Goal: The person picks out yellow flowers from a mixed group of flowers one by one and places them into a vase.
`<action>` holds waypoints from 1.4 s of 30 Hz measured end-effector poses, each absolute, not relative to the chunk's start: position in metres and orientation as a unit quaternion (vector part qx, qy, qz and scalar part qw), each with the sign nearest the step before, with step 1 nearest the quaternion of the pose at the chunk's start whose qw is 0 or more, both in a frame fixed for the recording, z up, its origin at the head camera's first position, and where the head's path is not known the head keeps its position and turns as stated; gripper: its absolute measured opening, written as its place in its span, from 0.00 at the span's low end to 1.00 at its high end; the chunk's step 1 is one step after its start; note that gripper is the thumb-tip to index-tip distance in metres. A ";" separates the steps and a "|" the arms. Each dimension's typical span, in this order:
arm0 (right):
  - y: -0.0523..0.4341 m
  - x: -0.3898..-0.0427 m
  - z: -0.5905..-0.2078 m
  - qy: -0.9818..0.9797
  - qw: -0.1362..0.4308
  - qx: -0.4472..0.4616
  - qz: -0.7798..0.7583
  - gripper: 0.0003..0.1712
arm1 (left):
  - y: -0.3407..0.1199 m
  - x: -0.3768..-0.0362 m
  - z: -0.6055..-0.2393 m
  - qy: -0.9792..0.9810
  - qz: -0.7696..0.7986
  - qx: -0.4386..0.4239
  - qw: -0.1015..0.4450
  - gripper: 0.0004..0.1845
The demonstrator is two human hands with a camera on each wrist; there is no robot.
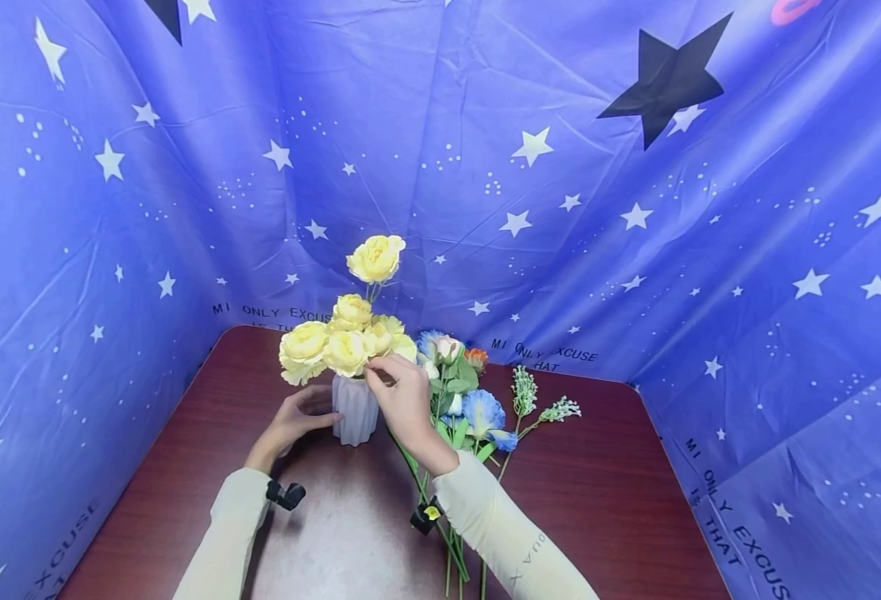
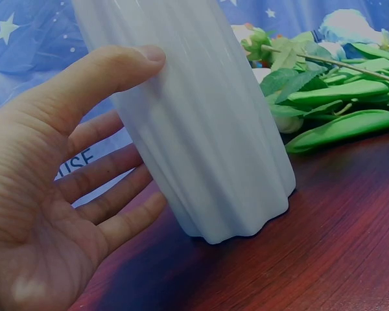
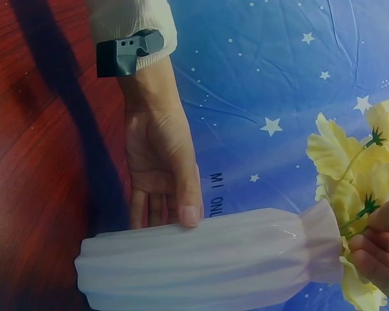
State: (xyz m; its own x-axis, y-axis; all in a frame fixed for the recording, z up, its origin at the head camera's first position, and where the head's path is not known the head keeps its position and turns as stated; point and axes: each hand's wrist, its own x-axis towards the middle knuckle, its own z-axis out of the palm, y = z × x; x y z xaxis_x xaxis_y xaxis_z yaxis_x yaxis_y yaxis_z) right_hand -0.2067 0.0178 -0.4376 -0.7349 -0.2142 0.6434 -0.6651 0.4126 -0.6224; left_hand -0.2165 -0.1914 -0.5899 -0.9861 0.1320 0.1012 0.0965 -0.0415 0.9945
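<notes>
A white fluted vase (image 1: 356, 412) stands upright on the table, filled with yellow flowers (image 1: 346, 354); one yellow bloom (image 1: 376, 258) rises above the others. My left hand (image 1: 297, 421) holds the vase from the left. In the left wrist view its thumb lies on the front of the vase (image 2: 214, 142), while the fingers reach around the far side. At the vase's mouth, my right hand (image 1: 407, 404) pinches a thin green stem (image 3: 355, 229) beneath the yellow petals. The stems' lower ends are hidden inside the vase.
Right of the vase lies a bunch of artificial flowers, among them a blue flower (image 1: 483, 412), an orange one (image 1: 476, 358) and pale green sprigs (image 1: 524, 392). Their stems run toward the front of the dark red table (image 1: 575, 508). A blue star-patterned cloth (image 1: 440, 167) surrounds the table.
</notes>
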 end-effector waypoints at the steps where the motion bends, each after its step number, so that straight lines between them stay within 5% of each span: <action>1: 0.018 -0.207 -0.438 -0.807 0.242 0.272 0.465 0.04 | -0.191 -0.216 -0.590 0.691 0.719 0.082 0.012 0.31; 42: 0.016 -0.199 -0.438 -0.801 0.259 0.254 0.475 0.06 | -0.191 -0.214 -0.588 0.698 0.712 0.074 0.016 0.32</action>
State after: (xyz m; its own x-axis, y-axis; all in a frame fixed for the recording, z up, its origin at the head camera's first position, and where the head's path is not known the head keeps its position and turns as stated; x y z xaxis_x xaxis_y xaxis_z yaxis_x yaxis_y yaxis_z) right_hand -0.1991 0.0161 -0.4381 -0.7362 -0.1610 0.6573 -0.6540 0.4187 -0.6300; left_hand -0.2143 -0.1911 -0.5877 -0.9885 0.1269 0.0823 0.0799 -0.0241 0.9965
